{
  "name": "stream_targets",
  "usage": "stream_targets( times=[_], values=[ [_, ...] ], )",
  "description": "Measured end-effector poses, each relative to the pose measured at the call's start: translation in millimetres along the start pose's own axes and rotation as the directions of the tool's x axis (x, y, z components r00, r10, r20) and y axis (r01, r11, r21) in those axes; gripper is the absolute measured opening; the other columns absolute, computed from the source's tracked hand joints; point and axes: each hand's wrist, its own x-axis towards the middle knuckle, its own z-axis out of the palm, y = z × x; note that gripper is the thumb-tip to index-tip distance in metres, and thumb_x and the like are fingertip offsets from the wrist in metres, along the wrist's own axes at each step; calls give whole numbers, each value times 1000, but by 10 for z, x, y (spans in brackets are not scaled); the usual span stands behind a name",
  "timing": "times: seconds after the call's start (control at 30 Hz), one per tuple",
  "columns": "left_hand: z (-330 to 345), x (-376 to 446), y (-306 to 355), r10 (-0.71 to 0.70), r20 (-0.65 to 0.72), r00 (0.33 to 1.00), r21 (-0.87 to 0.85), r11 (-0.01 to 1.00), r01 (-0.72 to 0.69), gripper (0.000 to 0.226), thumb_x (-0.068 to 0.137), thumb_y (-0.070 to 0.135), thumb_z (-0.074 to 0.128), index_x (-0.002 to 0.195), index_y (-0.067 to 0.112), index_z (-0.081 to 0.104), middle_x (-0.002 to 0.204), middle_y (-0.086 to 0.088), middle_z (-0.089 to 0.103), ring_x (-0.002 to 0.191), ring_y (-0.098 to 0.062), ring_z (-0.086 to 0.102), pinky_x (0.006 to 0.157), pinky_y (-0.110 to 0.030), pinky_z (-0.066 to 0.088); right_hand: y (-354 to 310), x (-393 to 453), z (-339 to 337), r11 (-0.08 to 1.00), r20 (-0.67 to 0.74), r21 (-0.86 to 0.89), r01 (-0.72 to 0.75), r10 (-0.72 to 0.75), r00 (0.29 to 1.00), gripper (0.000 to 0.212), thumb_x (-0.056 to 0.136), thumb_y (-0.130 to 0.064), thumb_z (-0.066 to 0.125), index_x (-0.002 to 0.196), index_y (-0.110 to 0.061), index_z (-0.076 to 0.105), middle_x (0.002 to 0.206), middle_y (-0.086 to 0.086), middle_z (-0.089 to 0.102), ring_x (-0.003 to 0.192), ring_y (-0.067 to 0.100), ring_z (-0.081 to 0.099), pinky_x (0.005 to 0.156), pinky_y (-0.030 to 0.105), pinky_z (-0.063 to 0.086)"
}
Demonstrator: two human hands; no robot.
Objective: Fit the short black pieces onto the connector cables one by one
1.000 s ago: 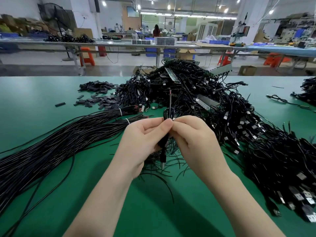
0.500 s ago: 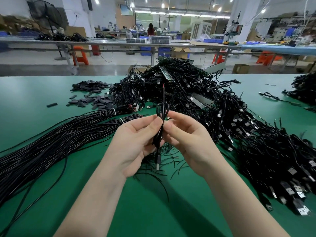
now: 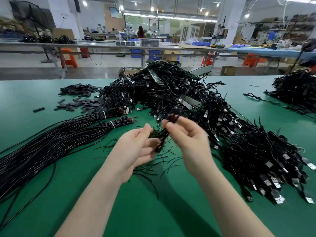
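- Since half a second ago the hands have drawn apart and shifted right: the looped cable (image 3: 172,115) that stood upright between both thumbs now rides up and to the right with the right hand (image 3: 186,134), and its straight tip no longer sticks up above the fingers.
- The right hand pinches that coiled cable between thumb and forefinger; the coil is blurred, so its turns and any black piece on it cannot be made out.
- The left hand (image 3: 136,147) lies just left of the right one, fingers loosely curled; a dark length of cable (image 3: 159,139) runs across its fingertips, but blur hides whether it is grasped or only touching.
- Both forearms are cut off by the bottom edge.
- Under the hands, loose thin black offcuts (image 3: 150,166) lie scattered on the green table (image 3: 51,194).
- Left of the hands, bundles of long black wire (image 3: 56,139) tied with white bands fan out and run off the left edge.
- Right of the hands and behind them, a big heap of connector cables (image 3: 239,139) with metal plugs spreads to the right edge.
- Beyond the wire bundles, far left of the hands, lies a pile of short black pieces (image 3: 80,98), one piece apart to its left.
- At the far right another cable heap (image 3: 297,89) is partly cut off.
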Motion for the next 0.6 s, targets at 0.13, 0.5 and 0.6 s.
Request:
stream_targets(
  times=[0.13,0.5,0.6],
  values=[
    [-25,-22,62,90,-87,992,15,996,-89,21,98,35,54,112,25,66,103,4,76,95,-11,72,81,-33,56,-350,119,-749,672,-236,-726,145,-442,866,20,90,-23,68,109,-27,70,75,-12,70,69,7,63,62,12,42],
    [-120,-210,247,322,-324,890,-69,930,-362,18,98,13,54,103,24,68,98,6,76,91,-11,73,76,-30,55,-241,294,-2187,-310,-485,-837,-451,38,873,51,100,-53,18,145,-38,34,161,-3,17,148,28,9,112,63,3],
    [-301,-147,77,297,-391,871,-12,945,-328,19,97,14,55,102,27,68,98,11,75,91,-7,72,76,-28,53,-296,363,-2273,-298,-545,-819,-490,141,826,54,97,-55,17,149,-40,25,163,-4,9,149,29,2,113,65,6]
  ],
)
